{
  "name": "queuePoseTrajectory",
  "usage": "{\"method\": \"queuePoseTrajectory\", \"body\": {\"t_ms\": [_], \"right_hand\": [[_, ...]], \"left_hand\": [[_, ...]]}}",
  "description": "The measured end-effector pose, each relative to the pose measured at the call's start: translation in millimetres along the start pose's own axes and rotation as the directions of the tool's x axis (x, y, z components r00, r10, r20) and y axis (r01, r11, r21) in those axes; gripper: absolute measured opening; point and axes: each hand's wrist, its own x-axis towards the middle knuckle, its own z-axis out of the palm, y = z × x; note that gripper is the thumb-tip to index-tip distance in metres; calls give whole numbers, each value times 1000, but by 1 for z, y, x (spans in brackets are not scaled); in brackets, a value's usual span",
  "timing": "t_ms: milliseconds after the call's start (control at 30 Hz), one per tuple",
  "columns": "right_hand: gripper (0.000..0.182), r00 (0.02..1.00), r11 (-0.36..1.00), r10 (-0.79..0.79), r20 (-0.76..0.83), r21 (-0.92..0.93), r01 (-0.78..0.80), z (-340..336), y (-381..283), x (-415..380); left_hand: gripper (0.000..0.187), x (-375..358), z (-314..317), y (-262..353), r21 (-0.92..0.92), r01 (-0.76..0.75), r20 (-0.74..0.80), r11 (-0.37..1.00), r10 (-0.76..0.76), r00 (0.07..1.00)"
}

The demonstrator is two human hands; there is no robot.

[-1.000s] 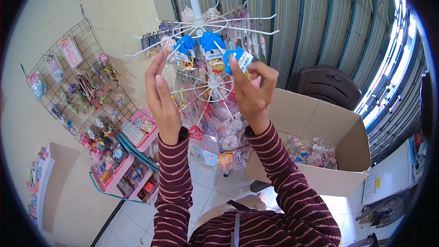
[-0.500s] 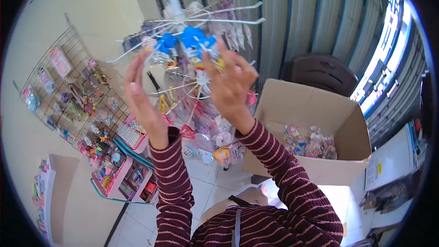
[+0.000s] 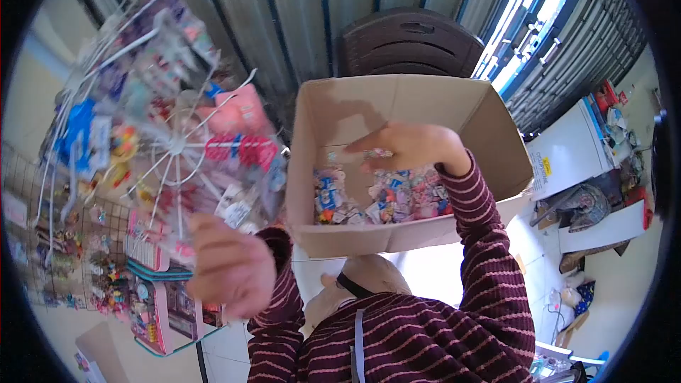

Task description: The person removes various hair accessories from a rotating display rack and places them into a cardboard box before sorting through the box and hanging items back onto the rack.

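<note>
Basically, the right hand (image 3: 415, 147) is open: fingers reach out toward the left and thumb and forefinger stand apart. Small decorated bits show in the gap; cannot tell whether the fingertips touch any of them. The hand hangs over the cardboard box (image 3: 347, 241), inside the line of its rim, palm side hard to see.

Left hand (image 3: 234, 269): blurred, fingers bent, outside the box and to its left, in front of the lower part of the white wire rack (image 3: 177, 145). Cannot tell whether it grips anything.

Small clear packets (image 3: 397, 202) lie heaped on the box bottom, below the right hand, pink, white and blue showing. A hand-shaped shadow falls on the box's inner back wall. Box flaps not seen; its top is open.

Rack, left of the box: clear bags hang from its arms, among them a pink pouch (image 3: 237, 110) and blue header cards (image 3: 81, 135) with small yellow items near them. Below and beyond it, a wire grid (image 3: 89, 241) with hanging trinkets, and a pink-edged shelf unit (image 3: 167, 312) holding small goods.

Behind the box, a dark brown chair (image 3: 411, 42) against the folding metal shutter (image 3: 298, 7). Right side: a white panel (image 3: 567, 159) with a yellow label. Both sleeves striped dark maroon.
</note>
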Motion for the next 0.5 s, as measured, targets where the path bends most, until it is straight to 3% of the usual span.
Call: {"method": "queuePoseTrajectory", "body": {"t_ms": [33, 100, 133, 200, 267, 333, 400, 467, 500], "right_hand": [[35, 1000, 1000, 18, 2, 5, -18, -9, 17, -6], [34, 950, 954, 297, 92, 11, -299, -19, 55, -15], [34, 947, 950, 308, 91, 18, -311, -14, 83, -18], [36, 956, 903, 270, 118, 314, -294, 16, 155, -18], [38, 941, 926, 320, 113, 171, -336, 45, 202, -18], [39, 931, 914, 341, 135, 184, -361, 92, 256, -14], [38, 875, 873, 456, 165, 110, -476, 152, 308, -5], [38, 838, 844, 504, 209, 88, -529, 179, 325, 2], [38, 845, 851, 490, 215, 93, -517, 193, 331, 4]], "left_hand": [[44, -7, 18, -7, 59, 182, 78, 982, -186, 979], [36, -28, 48, -41, 70, 510, 224, 857, -512, 829], [30, -42, 64, -61, 39, 682, 290, 730, -661, 692], [20, -63, 100, -101, 210, 918, 421, 336, -879, 225], [23, -94, 125, -137, 610, 745, 486, 270, -870, -82], [27, -179, 116, -180, 790, 475, 550, 387, -789, -272], [32, -201, 124, -192, 899, 271, 438, 344, -728, -528], [33, -273, 104, -206, 966, 176, 257, 187, -701, -666], [32, -307, 91, -208, 971, 171, 237, 165, -726, -646]]}}
